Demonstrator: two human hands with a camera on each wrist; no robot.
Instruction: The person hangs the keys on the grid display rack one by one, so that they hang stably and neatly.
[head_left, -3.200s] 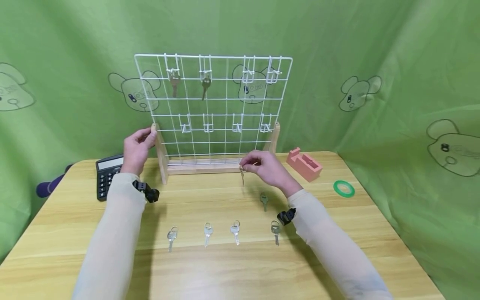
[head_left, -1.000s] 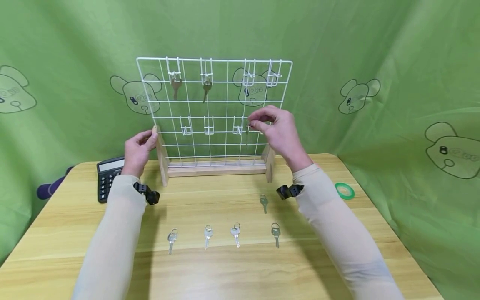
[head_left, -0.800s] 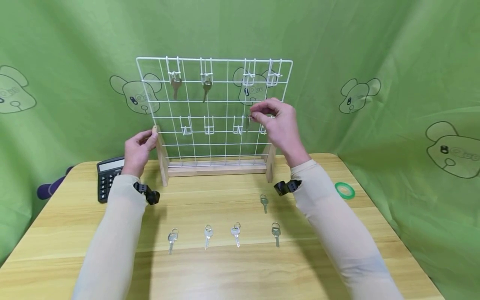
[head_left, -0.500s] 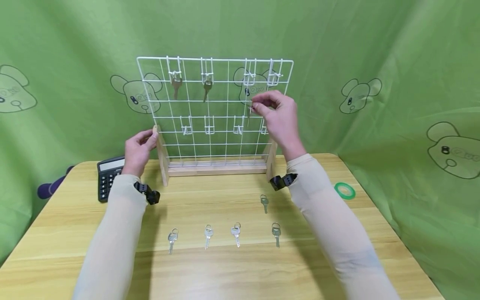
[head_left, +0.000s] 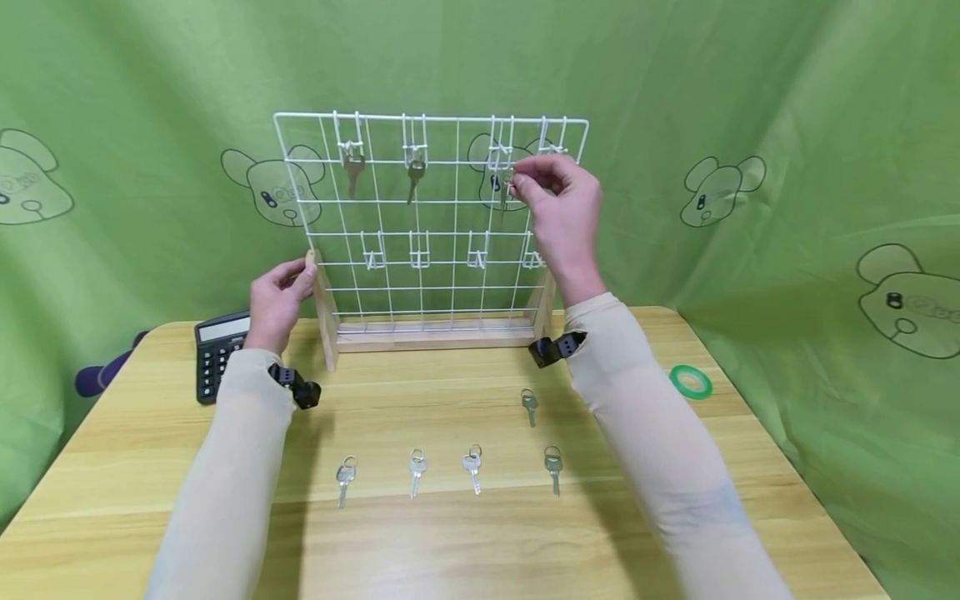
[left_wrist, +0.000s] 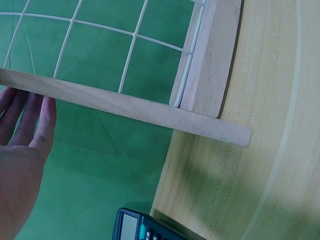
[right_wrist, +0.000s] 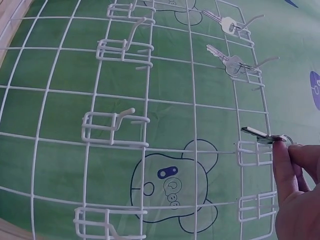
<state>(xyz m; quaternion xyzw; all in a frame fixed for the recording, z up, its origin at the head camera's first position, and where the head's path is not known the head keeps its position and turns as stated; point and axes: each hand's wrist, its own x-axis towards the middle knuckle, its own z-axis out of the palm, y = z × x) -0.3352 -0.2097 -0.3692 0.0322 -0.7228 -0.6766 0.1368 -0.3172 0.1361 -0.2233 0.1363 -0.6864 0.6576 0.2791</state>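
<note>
My left hand (head_left: 275, 304) grips the left wooden post (head_left: 322, 312) of a white wire grid rack (head_left: 435, 201); in the left wrist view its fingers (left_wrist: 45, 120) lie behind the wood. With thumb and fingertips, my right hand (head_left: 567, 217) pinches a key (head_left: 505, 197) by its ring, just in front of the third top-row hook (head_left: 500, 152). The right wrist view has this key (right_wrist: 257, 133) level with that hook, its blade pointing away from the fingers. Two other keys, one left (head_left: 353, 172) and one beside it (head_left: 416, 177), hang on the first two top hooks.
Several keys with rings lie on the wooden table, among them one at front left (head_left: 346, 473) and one nearer the rack (head_left: 529, 402). A black calculator (head_left: 212, 367) sits beside the left hand. Green tape (head_left: 677, 386) lies at right. Lower hooks (head_left: 419, 260) hold no keys.
My right hand has lifted the key from near the rack's base up to the top row. The pink block is now out of sight behind the right forearm. The left hand keeps its grip.
</note>
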